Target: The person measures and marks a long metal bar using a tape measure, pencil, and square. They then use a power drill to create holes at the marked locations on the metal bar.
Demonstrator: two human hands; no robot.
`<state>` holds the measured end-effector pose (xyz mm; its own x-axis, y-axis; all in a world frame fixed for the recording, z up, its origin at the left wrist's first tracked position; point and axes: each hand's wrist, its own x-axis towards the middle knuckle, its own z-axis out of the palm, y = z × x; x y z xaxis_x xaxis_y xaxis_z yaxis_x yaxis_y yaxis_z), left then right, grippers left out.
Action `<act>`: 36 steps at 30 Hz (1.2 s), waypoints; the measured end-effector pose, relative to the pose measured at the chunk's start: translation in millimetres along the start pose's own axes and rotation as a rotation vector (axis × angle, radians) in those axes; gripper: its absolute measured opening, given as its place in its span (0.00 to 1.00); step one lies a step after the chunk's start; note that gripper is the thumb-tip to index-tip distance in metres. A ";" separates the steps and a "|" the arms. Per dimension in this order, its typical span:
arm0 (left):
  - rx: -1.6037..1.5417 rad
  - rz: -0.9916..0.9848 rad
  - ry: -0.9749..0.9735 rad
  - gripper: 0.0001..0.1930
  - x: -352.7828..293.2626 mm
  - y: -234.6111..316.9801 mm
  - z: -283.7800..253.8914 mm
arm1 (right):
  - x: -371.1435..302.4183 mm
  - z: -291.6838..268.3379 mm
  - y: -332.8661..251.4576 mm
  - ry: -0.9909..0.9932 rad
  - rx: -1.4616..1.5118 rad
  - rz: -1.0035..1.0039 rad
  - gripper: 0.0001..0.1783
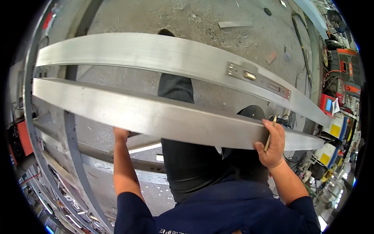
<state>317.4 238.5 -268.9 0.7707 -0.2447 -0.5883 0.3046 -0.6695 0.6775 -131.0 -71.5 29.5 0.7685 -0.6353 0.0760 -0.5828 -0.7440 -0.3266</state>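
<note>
A long silvery metal box-section tube (156,117) lies crosswise above my thighs. My right hand (274,150) is closed at its right part, thumb on the near face and fingers over the upper edge. A thin tan pencil (267,143) is tucked between those fingers and thumb. My left hand (120,133) is at the lower edge of the same tube, left of my legs; its fingers are hidden behind the metal. Beyond, roughly parallel and separated by a gap, runs a second metal tube (128,48). A slotted metal fitting (257,80) with a brass-coloured piece shows on its right half.
A metal frame (72,140) stands at the left, under the tubes' left ends. Metal scraps and a flat strip (235,24) litter the floor. A black cable (302,43) runs at the far right. Tools, an orange-and-grey machine (348,66) and a red device (328,104) crowd the right side.
</note>
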 end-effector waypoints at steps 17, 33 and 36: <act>1.067 0.622 0.237 0.18 -326.8 234.0 -151.9 | -14.2 0.5 4.0 0.164 0.100 -0.065 0.35; 0.570 0.716 -0.329 0.24 -319.5 273.5 -68.8 | -21.7 7.7 8.9 0.226 0.081 -0.085 0.37; 0.977 0.988 -0.285 0.25 -299.5 333.2 -27.5 | -21.2 -5.8 3.2 0.141 0.132 -0.073 0.41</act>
<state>203.5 108.0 145.1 0.2626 -0.9426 -0.2063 -0.8789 -0.3219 0.3521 -150.6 -61.6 32.3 0.7578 -0.6098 0.2321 -0.4799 -0.7619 -0.4351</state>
